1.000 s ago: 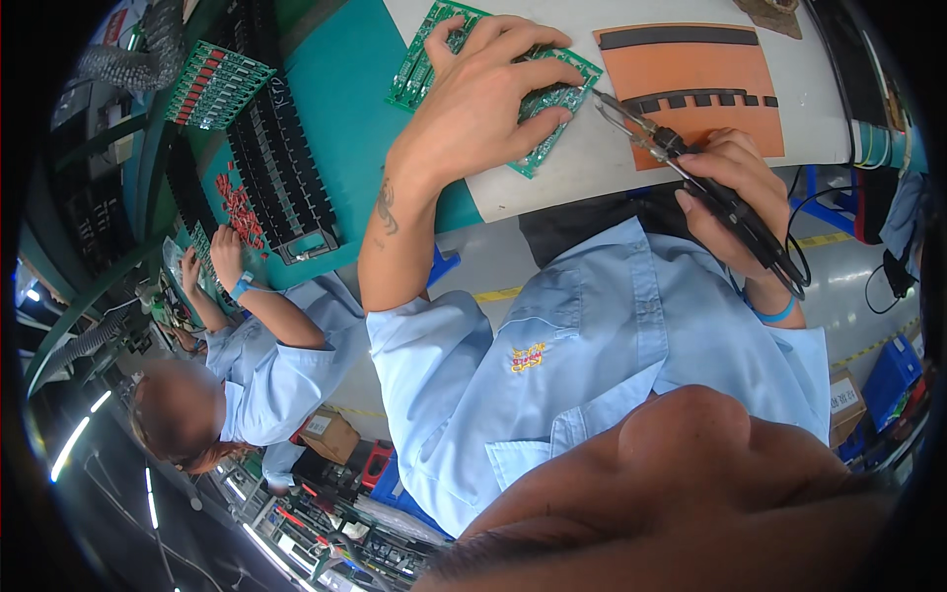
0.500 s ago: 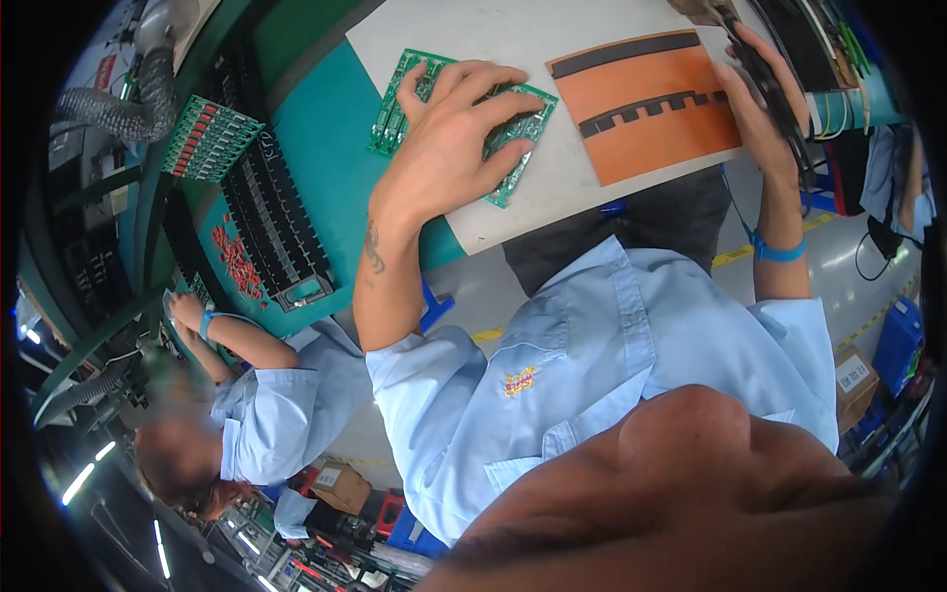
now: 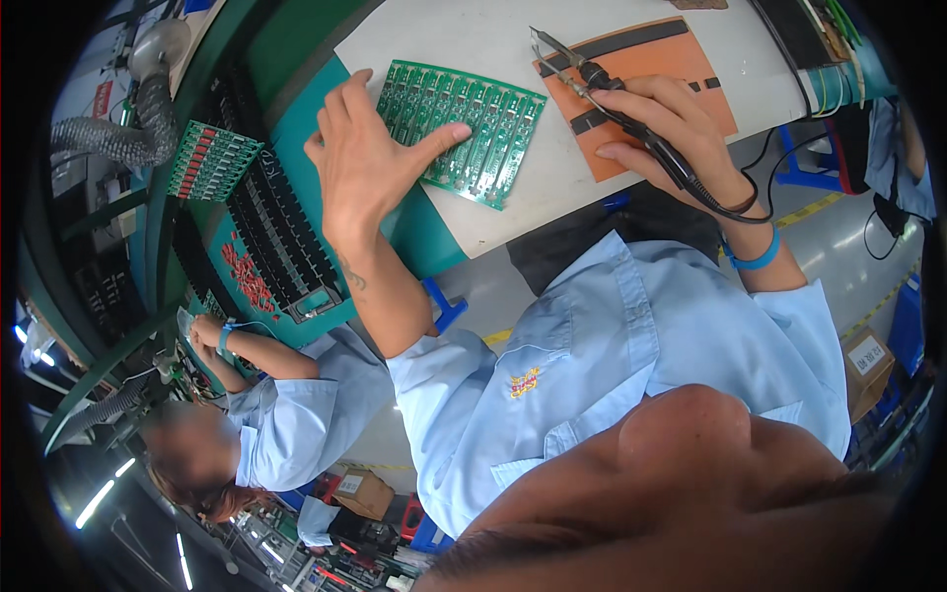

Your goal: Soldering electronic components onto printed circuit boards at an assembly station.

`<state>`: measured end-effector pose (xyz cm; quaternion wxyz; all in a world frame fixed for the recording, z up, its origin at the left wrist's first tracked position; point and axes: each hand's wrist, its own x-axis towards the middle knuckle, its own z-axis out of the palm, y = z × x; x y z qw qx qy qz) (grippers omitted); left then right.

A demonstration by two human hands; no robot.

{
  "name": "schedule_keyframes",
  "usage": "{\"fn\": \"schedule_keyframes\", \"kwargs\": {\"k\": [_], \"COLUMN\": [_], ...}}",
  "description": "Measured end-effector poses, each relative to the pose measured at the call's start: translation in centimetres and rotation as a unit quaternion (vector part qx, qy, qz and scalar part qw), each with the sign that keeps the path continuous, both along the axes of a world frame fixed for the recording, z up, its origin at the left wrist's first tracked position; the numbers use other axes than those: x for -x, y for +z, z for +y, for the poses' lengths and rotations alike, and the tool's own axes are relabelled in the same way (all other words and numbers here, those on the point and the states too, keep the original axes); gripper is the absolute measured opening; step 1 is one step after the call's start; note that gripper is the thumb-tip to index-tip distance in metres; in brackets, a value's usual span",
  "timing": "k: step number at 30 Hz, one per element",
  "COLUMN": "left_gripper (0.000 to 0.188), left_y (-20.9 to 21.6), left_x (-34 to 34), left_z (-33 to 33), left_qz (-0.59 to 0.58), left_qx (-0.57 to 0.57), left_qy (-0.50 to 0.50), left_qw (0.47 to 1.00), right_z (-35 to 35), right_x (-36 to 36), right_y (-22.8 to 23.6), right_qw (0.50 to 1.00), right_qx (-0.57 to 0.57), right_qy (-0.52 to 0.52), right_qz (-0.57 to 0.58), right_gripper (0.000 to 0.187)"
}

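A green circuit board panel (image 3: 498,128), divided into several narrow strips, lies on a white sheet (image 3: 483,232). My left hand (image 3: 365,163) is open at its left side, fingers spread, with the thumb over the panel; whether the thumb touches it I cannot tell. My right hand (image 3: 681,128) is closed around a black soldering iron (image 3: 646,136) with a cord. Its metal end, with two thin prongs, points up and left, over the far left of an orange pad (image 3: 691,64). Black strips (image 3: 631,39) run across that pad, partly hidden by my right hand.
Left on the green mat (image 3: 306,109) are a long black slotted rack (image 3: 281,217), a heap of small red parts (image 3: 247,278) and another panel with red parts (image 3: 212,163). A co-worker (image 3: 306,395) sits lower left. The iron's cord (image 3: 755,197) loops by my right wrist.
My left hand has lifted off the panel and shifted left, uncovering it. My right hand has brought the iron from the far right leftward over the orange pad.
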<state>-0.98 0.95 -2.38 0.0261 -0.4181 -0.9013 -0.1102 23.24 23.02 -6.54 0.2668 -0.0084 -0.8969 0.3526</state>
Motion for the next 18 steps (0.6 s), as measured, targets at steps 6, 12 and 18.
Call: {"fn": "schedule_keyframes", "kwargs": {"k": [6,12,18], "left_gripper": [0.086,0.089,0.087], "left_y": [-0.6,-1.2,-0.9], "left_x": [0.2,0.1,0.1], "left_z": [-0.2,0.5,0.9], "left_qz": [-0.038,-0.012,-0.061], "left_qx": [0.018,-0.049,-0.010], "left_qy": [-0.019,-0.086,-0.066], "left_qw": [0.999,0.995,0.996], "right_z": [0.6,2.3,3.4], "right_x": [-1.0,-2.0,-1.8], "right_y": [0.0,-1.2,-0.6], "right_qw": [0.999,0.999,0.998], "right_qx": [-0.037,-0.030,-0.058], "right_qy": [-0.019,-0.039,-0.022], "right_qz": [0.010,0.005,0.008], "right_gripper": [0.048,0.050,0.049]}}
